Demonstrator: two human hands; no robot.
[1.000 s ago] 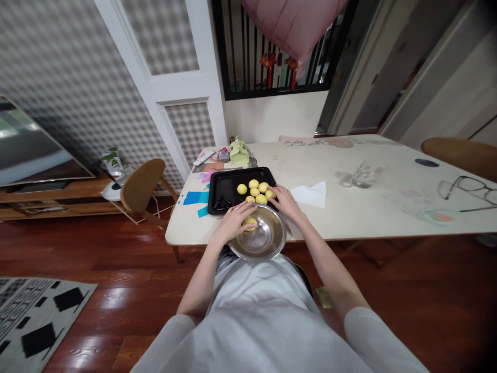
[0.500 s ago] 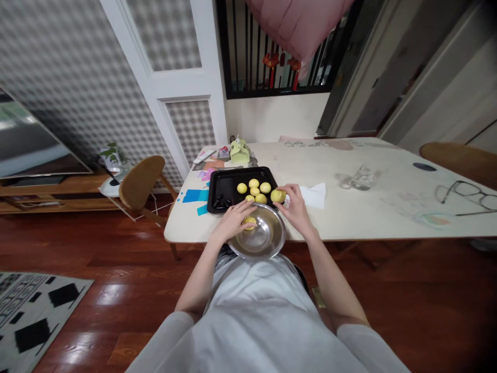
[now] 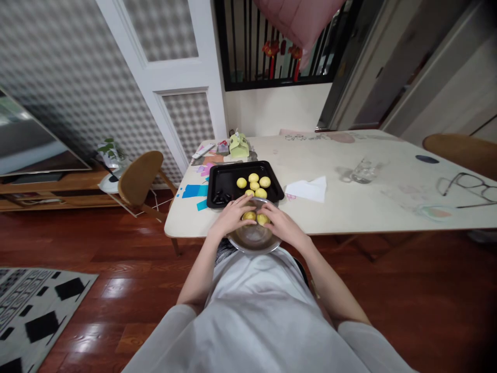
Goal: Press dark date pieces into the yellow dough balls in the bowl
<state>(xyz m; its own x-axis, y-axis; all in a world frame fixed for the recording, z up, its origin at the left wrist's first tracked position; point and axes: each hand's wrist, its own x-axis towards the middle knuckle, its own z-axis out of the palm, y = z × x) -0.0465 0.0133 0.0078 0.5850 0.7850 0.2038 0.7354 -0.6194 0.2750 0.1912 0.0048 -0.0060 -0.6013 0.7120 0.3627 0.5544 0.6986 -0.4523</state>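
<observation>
A steel bowl (image 3: 248,242) sits at the table's near edge, in front of my body. My left hand (image 3: 232,216) reaches over its left rim, fingers curved round a yellow lemon (image 3: 249,216) inside. From the other side, my right hand (image 3: 282,224) holds a second lemon (image 3: 263,219) in the bowl, close beside the first. Directly behind the bowl, a black tray (image 3: 229,178) carries several more lemons (image 3: 254,177). Small black objects (image 3: 222,198), too dark to make out, lie in the tray's front left corner.
A white sheet of paper (image 3: 308,189) lies right of the tray. Farther right are a clear glass (image 3: 363,171) and a pair of eyeglasses (image 3: 466,181). A green tissue box (image 3: 238,145) and a white remote (image 3: 203,151) are behind the tray. A wooden chair (image 3: 140,176) stands left.
My right hand has moved left and toward me, bringing its lemon from the tray's right edge into the bowl. My left hand stays at its lemon in the bowl.
</observation>
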